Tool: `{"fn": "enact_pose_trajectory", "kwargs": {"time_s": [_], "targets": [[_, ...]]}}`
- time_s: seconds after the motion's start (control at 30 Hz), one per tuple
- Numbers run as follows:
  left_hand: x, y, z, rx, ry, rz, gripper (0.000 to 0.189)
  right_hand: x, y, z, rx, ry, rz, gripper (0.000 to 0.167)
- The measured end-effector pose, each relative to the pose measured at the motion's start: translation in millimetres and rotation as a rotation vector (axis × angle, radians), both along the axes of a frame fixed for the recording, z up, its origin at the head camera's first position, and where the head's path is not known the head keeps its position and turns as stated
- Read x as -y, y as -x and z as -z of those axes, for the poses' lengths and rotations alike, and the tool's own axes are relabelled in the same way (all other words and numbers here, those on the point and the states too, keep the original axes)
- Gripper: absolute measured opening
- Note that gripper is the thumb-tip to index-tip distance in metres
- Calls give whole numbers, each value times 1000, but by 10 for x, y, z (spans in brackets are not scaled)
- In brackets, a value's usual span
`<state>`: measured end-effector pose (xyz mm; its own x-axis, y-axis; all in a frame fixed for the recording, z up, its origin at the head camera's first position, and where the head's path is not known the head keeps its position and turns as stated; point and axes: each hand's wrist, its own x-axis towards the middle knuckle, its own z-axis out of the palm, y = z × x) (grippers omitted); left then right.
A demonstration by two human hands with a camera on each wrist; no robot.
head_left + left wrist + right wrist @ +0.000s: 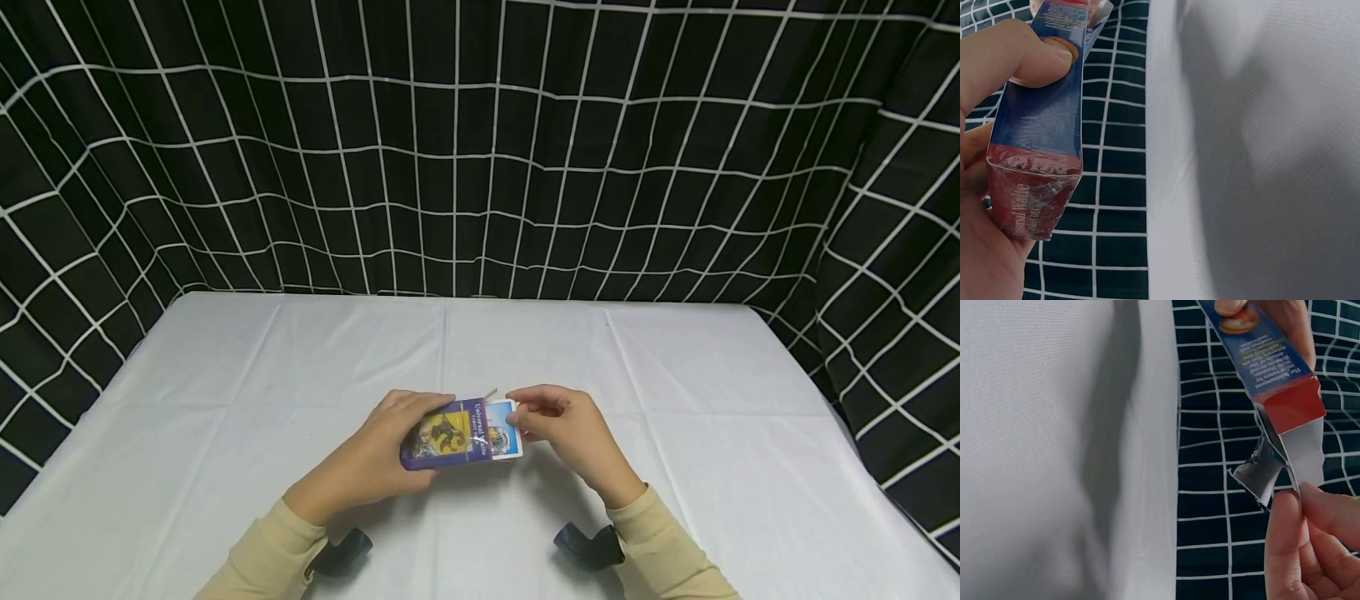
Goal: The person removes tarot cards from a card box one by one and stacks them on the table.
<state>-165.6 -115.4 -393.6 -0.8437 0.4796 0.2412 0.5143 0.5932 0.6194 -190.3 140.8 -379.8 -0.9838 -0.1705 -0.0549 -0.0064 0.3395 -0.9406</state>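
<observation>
My right hand [573,427] is pinching the picture card [500,431] protruding from the box [447,435].
My left hand [367,446] is gripping the box, its long axis running rightward, toward my right fingers.

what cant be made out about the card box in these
- Head view: how many cards are inside, hidden by the box.
- Left wrist view: the box's open end, cut off by the top edge.
- Right wrist view: the box's closed end, cut off by the top edge.
</observation>
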Motion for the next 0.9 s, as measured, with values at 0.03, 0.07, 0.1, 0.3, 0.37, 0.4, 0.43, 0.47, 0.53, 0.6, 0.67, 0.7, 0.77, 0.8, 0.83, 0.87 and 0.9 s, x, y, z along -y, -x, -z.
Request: {"fn": "enact_pose_trajectory", "kwargs": {"time_s": [0.03, 0.07, 0.1, 0.3, 0.37, 0.4, 0.43, 0.47, 0.53, 0.6, 0.67, 0.7, 0.77, 0.8, 0.83, 0.87, 0.9], "targets": [[1, 0, 0, -4, 1, 2, 84, -1, 2, 1, -1, 2, 2, 30], [3, 1, 0, -7, -1, 4, 84, -3, 2, -1, -6, 1, 3, 30], [5, 1, 1, -9, -1, 4, 84, -7, 3, -3, -10, 0, 5, 29], [22, -8, -2, 0, 8, -23, 85, -56, 16, -28, -30, 6, 26, 26], [27, -8, 0, 3, 10, -34, 85, -75, 23, -33, -27, 13, 30, 25], [31, -6, 4, 4, 11, -38, 85, -82, 26, -36, -24, 13, 32, 25], [34, -3, 9, 2, 13, -41, 85, -90, 29, -40, -23, 13, 34, 25], [37, 0, 12, -2, 14, -42, 85, -97, 31, -43, -20, 15, 36, 25], [43, 6, 17, -9, 14, -44, 85, -108, 31, -55, -18, 12, 38, 25], [48, 12, 22, -13, 14, -45, 85, -120, 31, -69, -22, 8, 37, 25], [52, 16, 22, -12, 10, -47, 85, -132, 34, -85, -23, 4, 38, 26], [54, 18, 23, -11, 8, -48, 85, -141, 36, -93, -26, 1, 36, 26], [59, 25, 25, -9, 5, -52, 86, -155, 46, -98, -30, -4, 33, 26], [62, 30, 26, -11, 4, -53, 86, -162, 50, -99, -32, -4, 32, 26], [64, 33, 27, -11, 4, -55, 86, -169, 58, -96, -29, -6, 33, 26], [66, 37, 28, -12, 4, -55, 86, -176, 63, -92, -29, -6, 31, 26], [68, 40, 30, -13, 3, -55, 86, -183, 68, -89, -30, -7, 28, 26]]}}
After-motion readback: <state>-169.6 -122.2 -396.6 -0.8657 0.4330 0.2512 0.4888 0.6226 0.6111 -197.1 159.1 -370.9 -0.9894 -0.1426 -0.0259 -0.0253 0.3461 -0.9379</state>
